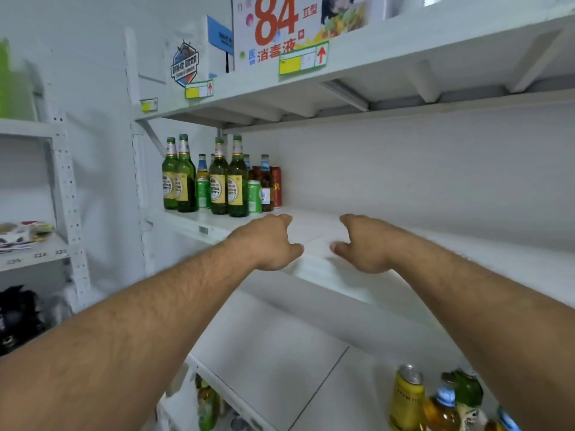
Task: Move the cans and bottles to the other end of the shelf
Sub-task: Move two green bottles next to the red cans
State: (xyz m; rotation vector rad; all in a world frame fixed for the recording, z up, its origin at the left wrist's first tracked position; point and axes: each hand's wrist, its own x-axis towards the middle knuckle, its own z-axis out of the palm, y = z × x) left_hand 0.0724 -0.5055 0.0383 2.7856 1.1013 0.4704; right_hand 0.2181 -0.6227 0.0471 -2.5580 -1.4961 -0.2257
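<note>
Left hand [270, 242] and right hand [361, 244] over shelf [314, 227], each grip loosely curled, holding nothing, bottles [202, 178] and cans [255, 195] at far left end.

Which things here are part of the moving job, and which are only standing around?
Job: green beer bottles, green cans, red can, middle shelf, left hand, right hand.
Around: disinfectant box, beer carton, drinks on the lower shelf.

Above me: a big "84" carton [280, 26] sat beside a beer-logo box [185, 62].
To my left: magazines [21, 236] lay on a side rack [67, 194].
</note>
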